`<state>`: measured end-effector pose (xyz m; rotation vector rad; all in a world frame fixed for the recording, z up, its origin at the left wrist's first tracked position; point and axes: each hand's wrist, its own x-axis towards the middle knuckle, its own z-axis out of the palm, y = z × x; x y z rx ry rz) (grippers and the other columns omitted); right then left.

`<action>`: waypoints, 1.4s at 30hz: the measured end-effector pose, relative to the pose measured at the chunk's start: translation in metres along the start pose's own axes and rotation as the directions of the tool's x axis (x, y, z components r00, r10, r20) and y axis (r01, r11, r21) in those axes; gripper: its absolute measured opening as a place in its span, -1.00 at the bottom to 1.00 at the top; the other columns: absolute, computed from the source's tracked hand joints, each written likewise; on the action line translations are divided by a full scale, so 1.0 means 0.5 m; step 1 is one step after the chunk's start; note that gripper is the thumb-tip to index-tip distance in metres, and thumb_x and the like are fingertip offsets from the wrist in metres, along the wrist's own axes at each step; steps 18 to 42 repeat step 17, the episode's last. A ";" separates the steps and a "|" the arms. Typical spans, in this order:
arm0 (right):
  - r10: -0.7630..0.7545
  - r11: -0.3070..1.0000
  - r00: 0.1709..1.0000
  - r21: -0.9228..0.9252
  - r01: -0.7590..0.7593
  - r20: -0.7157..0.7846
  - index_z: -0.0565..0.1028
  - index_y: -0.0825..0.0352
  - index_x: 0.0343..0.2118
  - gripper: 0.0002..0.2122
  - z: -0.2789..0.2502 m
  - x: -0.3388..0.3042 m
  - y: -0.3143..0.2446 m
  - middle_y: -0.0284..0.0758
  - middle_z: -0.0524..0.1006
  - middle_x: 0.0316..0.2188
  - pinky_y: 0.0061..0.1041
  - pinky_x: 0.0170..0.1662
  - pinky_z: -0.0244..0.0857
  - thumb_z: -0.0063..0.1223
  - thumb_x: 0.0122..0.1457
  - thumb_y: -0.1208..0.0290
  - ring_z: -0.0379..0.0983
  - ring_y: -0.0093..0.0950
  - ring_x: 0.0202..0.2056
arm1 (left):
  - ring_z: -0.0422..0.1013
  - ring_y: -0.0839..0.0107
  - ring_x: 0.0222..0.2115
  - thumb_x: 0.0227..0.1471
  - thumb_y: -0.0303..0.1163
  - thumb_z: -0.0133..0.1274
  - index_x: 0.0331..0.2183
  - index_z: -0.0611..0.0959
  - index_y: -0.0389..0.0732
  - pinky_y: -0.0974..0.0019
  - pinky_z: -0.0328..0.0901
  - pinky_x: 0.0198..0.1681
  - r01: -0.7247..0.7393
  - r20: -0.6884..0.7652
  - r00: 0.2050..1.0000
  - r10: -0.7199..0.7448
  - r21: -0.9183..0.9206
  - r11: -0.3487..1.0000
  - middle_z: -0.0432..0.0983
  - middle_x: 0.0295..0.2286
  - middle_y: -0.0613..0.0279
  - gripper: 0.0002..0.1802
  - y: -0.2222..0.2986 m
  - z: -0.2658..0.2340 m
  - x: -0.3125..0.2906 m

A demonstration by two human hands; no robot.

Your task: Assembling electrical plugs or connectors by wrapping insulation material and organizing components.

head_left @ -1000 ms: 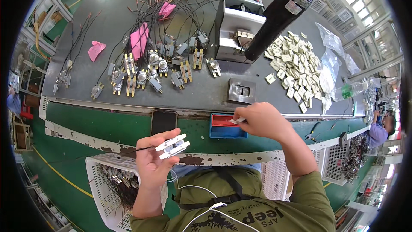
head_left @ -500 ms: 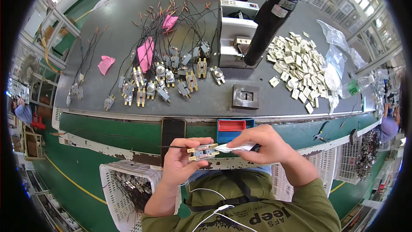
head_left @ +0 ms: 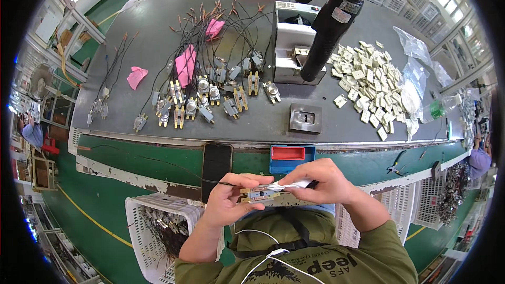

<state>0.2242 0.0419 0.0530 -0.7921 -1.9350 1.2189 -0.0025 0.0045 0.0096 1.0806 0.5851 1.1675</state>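
My left hand (head_left: 223, 203) is closed around a small grey wired component (head_left: 258, 196) with brass strips, holding it level in front of my body. A thin black wire (head_left: 163, 162) runs off from it to the left. My right hand (head_left: 325, 181) pinches a white, pointed piece (head_left: 294, 184) that looks like a wrapped cloth or soft tube; a dark bit shows behind the fingers, and I cannot make out its kind. The white tip lies against the upper brass strip of the component.
Similar wired components (head_left: 213, 94) lie heaped on the table (head_left: 242, 126) at left, near pink scraps (head_left: 185, 66). A machine (head_left: 286, 47) with a black tube (head_left: 331, 34) stands centrally. A metal block (head_left: 305, 118), cream ceramic pieces (head_left: 368, 81), phone (head_left: 216, 168) and blue tray (head_left: 292, 164) are nearby.
The white piece has moved left over the component, and its tip now covers part of the upper brass strip. The component has tilted. The whole view has shifted slightly.
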 end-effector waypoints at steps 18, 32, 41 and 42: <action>0.008 0.999 0.999 -0.045 -0.006 0.043 0.57 0.31 -0.31 -0.77 -0.010 0.008 -0.021 -0.29 0.56 -0.52 -0.56 -0.49 0.32 0.18 -0.12 0.60 0.51 -0.44 -0.53 | 0.42 0.09 -0.12 -0.23 -0.47 0.30 -0.26 0.37 -0.18 0.11 0.37 -0.09 -0.014 -0.024 1.000 0.013 -0.013 1.000 0.47 -0.20 -0.12 -0.50 -0.005 0.002 0.005; 0.008 0.999 0.999 -0.045 -0.006 0.043 0.57 0.31 -0.31 -0.77 -0.010 0.008 -0.021 -0.29 0.56 -0.52 -0.56 -0.49 0.32 0.18 -0.12 0.60 0.51 -0.44 -0.53 | 0.42 0.09 -0.12 -0.23 -0.47 0.30 -0.26 0.37 -0.18 0.11 0.37 -0.09 -0.014 -0.024 1.000 0.013 -0.013 1.000 0.47 -0.20 -0.12 -0.50 -0.005 0.002 0.005; 0.008 0.999 0.999 -0.045 -0.006 0.043 0.57 0.31 -0.31 -0.77 -0.010 0.008 -0.021 -0.29 0.56 -0.52 -0.56 -0.49 0.32 0.18 -0.12 0.60 0.51 -0.44 -0.53 | 0.42 0.09 -0.12 -0.23 -0.47 0.30 -0.26 0.37 -0.18 0.11 0.37 -0.09 -0.014 -0.024 1.000 0.013 -0.013 1.000 0.47 -0.20 -0.12 -0.50 -0.005 0.002 0.005; 0.008 0.999 0.999 -0.045 -0.006 0.043 0.57 0.31 -0.31 -0.77 -0.010 0.008 -0.021 -0.29 0.56 -0.52 -0.56 -0.49 0.32 0.18 -0.12 0.60 0.51 -0.44 -0.53 | 0.42 0.09 -0.12 -0.23 -0.47 0.30 -0.26 0.37 -0.18 0.11 0.37 -0.09 -0.014 -0.024 1.000 0.013 -0.013 1.000 0.47 -0.20 -0.12 -0.50 -0.005 0.002 0.005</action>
